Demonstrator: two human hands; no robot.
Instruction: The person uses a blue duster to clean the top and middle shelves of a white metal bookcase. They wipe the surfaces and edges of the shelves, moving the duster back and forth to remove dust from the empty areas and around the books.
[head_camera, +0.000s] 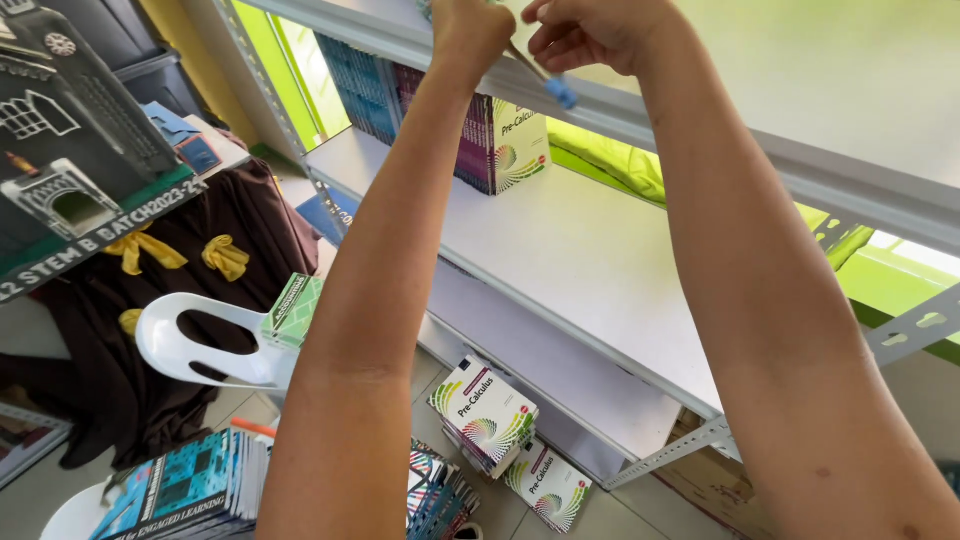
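Both bare forearms reach up and away from the camera, roughly parallel, the elbows low at the bottom of the view and the wrists near the top edge. The left hand (470, 35) is curled into a loose fist, its knuckles partly cut off by the frame. The right hand (590, 30) sits just beside it, fingers (545, 40) bent inward and pinched together, seemingly around something thin, though the grip itself is hard to see.

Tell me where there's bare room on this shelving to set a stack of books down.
The middle shelf is bare from the upright books to its right end. The lower shelf is bare too. The floor is crowded: book stacks, a white chair.
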